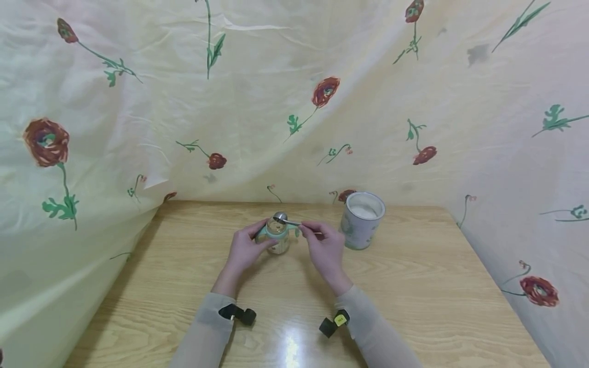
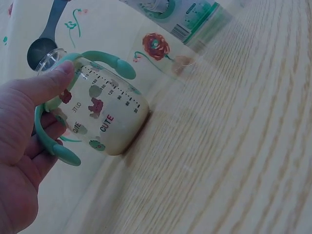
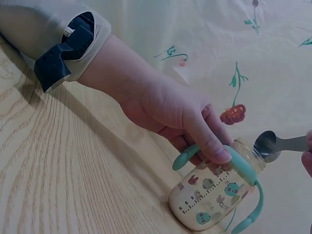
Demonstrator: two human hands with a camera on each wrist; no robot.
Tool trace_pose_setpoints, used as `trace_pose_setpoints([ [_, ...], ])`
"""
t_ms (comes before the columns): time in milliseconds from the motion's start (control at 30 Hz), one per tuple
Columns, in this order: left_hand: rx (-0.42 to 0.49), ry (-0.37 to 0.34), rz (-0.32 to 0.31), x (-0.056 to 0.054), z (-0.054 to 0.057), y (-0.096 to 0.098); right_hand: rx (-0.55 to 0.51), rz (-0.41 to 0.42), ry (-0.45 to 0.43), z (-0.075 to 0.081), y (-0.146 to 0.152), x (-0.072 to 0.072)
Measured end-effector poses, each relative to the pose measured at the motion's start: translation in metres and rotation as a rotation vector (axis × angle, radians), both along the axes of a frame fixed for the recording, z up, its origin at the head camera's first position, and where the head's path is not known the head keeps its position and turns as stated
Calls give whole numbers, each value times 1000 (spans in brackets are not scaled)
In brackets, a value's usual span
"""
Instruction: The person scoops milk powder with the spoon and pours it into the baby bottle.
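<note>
A clear baby bottle point(image 1: 277, 246) with mint-green side handles, printed animals and a measuring scale stands on the table. My left hand point(image 1: 246, 248) grips it around the neck, thumb across the green collar point(image 2: 90, 56). Pale contents show low in the bottle in the left wrist view. My right hand point(image 1: 325, 250) pinches the handle of a metal measuring spoon point(image 1: 280, 217). The spoon's round bowl point(image 3: 267, 144) is tipped at the bottle's open mouth point(image 3: 247, 152), overlapping the rim. Only fingertips of the right hand show in the right wrist view.
An open white canister point(image 1: 361, 225) with pale powder inside stands right of the right hand, near the table's back edge. The wooden table point(image 1: 414, 286) lies under everything. A floral cloth point(image 1: 257, 102) hangs behind and at both sides.
</note>
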State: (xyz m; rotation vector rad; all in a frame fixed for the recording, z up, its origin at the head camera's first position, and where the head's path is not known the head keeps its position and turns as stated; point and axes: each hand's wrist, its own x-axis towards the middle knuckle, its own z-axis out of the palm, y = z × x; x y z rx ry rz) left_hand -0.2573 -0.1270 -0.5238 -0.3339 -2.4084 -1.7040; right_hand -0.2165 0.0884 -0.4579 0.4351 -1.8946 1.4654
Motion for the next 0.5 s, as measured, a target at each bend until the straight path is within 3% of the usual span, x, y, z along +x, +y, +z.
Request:
trace_pose_setpoints([
  [500,19,73,7,3,7,3,-138,-6,-81,10,2,3],
])
